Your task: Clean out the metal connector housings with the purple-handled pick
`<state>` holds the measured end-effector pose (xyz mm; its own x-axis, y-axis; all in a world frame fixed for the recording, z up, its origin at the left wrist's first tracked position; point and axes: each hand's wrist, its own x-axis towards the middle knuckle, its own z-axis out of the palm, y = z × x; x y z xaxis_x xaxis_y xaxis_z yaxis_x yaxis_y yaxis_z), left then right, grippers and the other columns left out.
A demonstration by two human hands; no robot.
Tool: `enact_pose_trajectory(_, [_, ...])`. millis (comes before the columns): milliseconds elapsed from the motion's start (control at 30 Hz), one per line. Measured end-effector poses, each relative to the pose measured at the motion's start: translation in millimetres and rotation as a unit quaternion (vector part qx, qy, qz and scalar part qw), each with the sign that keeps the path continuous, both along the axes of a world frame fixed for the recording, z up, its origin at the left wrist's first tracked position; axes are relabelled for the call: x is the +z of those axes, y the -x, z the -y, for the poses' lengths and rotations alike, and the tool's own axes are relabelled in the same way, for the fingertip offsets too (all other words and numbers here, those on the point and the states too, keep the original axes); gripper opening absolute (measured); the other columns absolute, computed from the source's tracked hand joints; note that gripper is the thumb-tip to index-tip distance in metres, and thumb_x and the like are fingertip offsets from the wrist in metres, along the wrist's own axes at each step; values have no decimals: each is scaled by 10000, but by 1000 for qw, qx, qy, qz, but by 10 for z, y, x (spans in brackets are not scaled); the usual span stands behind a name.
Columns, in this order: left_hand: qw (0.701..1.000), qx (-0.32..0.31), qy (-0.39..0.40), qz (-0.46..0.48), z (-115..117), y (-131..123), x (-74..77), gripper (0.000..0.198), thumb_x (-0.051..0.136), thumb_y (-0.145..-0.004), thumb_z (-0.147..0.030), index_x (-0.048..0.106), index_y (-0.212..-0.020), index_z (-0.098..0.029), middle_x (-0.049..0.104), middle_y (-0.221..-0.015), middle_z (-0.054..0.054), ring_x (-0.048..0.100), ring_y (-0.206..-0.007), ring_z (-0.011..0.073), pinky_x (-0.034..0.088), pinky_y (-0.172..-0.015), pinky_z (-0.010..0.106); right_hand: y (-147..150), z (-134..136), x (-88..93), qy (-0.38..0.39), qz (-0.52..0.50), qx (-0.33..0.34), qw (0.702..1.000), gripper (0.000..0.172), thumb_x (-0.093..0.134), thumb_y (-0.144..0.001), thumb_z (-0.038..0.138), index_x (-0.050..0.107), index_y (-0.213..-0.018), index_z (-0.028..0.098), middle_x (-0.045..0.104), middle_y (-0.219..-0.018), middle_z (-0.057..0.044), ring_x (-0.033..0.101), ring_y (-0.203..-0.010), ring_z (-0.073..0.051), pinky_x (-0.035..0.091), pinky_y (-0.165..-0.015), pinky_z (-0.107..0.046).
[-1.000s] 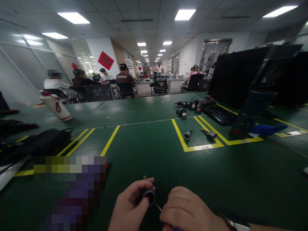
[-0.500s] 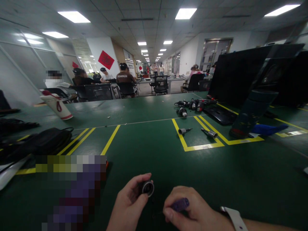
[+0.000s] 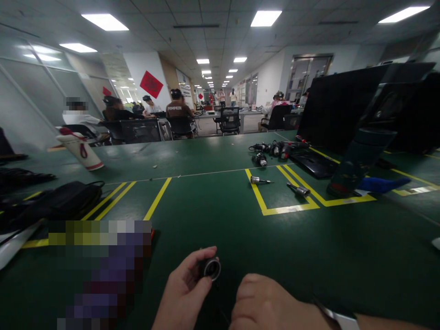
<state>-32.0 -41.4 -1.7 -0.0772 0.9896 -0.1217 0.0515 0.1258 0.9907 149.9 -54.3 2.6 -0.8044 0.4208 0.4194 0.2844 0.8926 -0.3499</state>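
My left hand is closed on a small, dark, cylindrical part with a shiny metal rim. Thumb and fingers pinch its sides, and the round open end faces right toward the camera. Close by on the right, my right hand is curled shut with its back turned up. The purple-handled screwdriver seen in it half a second ago is hidden behind the hand now. Farther up the table lie two metal cylinders with thin shafts, one across the yellow tape and the other to its right.
The green table carries yellow tape marks. At left are a pixelated purple box-like thing, a black bag and a white cup. Black-and-silver parts, a dark bottle and monitors stand right. People sit beyond.
My right hand has rolled over, so its back faces up and the purple handle is out of sight. The left metal cylinder has turned and shifted slightly left. My left hand stays put.
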Motion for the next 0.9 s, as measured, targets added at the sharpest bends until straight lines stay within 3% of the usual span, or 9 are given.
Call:
enact_pose_trajectory(100, [1000,-4,3,0,7,-2,20,285,685,-573,-197,756,-849,-200,753,-997,86,680,-935,279,522,-857,376,3,-8,6,70,-37,0,997,175,679,-780,245,634,-634,161,653,-574,-5,529,-543,-128,373,-562,-281])
enact_pose_trajectory(167, [1000,-9,1,4,8,-4,17,291,692,-563,-196,757,-847,-202,756,-987,87,684,-921,277,523,-853,377,19,-21,-19,240,-130,-58,960,179,637,-786,255,631,-633,163,637,-587,-13,534,-552,-131,386,-551,-268])
enact_pose_trajectory(300, [1000,12,-9,7,19,-19,30,269,684,-588,-228,756,-845,-197,753,-992,93,685,-932,277,511,-875,379,69,-59,-103,609,-308,-162,713,282,683,-698,421,600,-713,152,602,-575,-1,540,-498,-118,417,-485,-236])
enact_pose_trajectory(367, [1000,20,-6,5,33,-27,63,262,683,-608,-231,755,-857,-197,754,-992,91,682,-950,280,498,-896,382,67,-74,-112,651,-341,-164,658,343,686,-681,467,581,-734,145,615,-569,-7,562,-486,-119,440,-480,-237])
enact_pose_trajectory(567, [999,16,19,27,69,-50,187,286,679,-641,-210,750,-918,-208,772,-925,70,689,-945,281,506,-880,374,-72,-73,30,673,-437,-136,582,251,686,-734,369,630,-705,126,655,-539,-29,589,-485,-112,417,-447,-193])
enact_pose_trajectory(633, [999,11,25,41,80,-61,207,288,671,-654,-200,744,-933,-203,770,-943,70,682,-971,280,506,-881,368,-117,-65,64,648,-465,-123,591,234,682,-758,365,643,-720,137,668,-581,-31,606,-534,-119,440,-480,-203])
enact_pose_trajectory(700, [998,6,30,49,91,-65,217,288,665,-666,-185,738,-944,-202,766,-967,69,675,-992,275,508,-879,356,-146,-53,83,594,-475,-110,640,219,667,-792,368,663,-760,151,682,-650,-35,621,-601,-132,473,-537,-226])
enact_pose_trajectory(833, [998,-13,30,48,110,-51,222,281,667,-680,-166,733,-950,-209,753,-1019,65,670,-1006,265,511,-875,337,-163,-17,124,402,-369,-107,831,173,572,-880,285,701,-863,172,688,-773,-59,621,-691,-151,497,-630,-275])
enact_pose_trajectory(900, [998,-23,26,46,114,-41,219,273,673,-685,-166,731,-948,-210,741,-1059,67,667,-1015,265,508,-890,339,-155,5,146,293,-324,-84,895,174,536,-890,222,699,-927,174,692,-800,-74,627,-735,-166,501,-668,-296])
